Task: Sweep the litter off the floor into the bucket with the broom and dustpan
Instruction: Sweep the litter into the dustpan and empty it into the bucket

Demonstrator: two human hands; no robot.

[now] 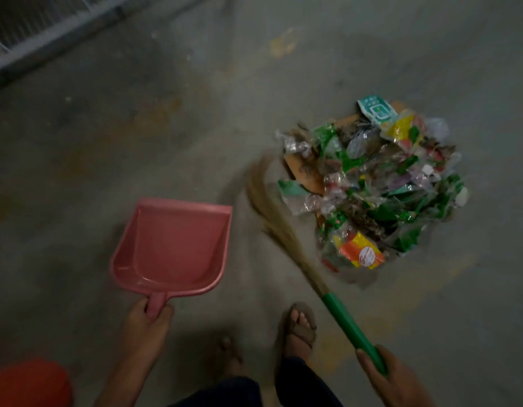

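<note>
A: Your left hand [150, 314] is gripping the pink plastic dustpan [172, 248] by its stub handle; your right hand [383, 374] is wrapped round the grass broom [283, 227] by its green sleeve. Litter pile [372, 186] is lying just right of the bristles, untouched by the pan.

B: Risks?

A: You're holding the pan well apart from the pile, so crinkly wrappers and film are likely scattering on a hard stroke. Orange bucket [28, 383] is sitting behind your left arm, so spills are possible in carrying.
</note>
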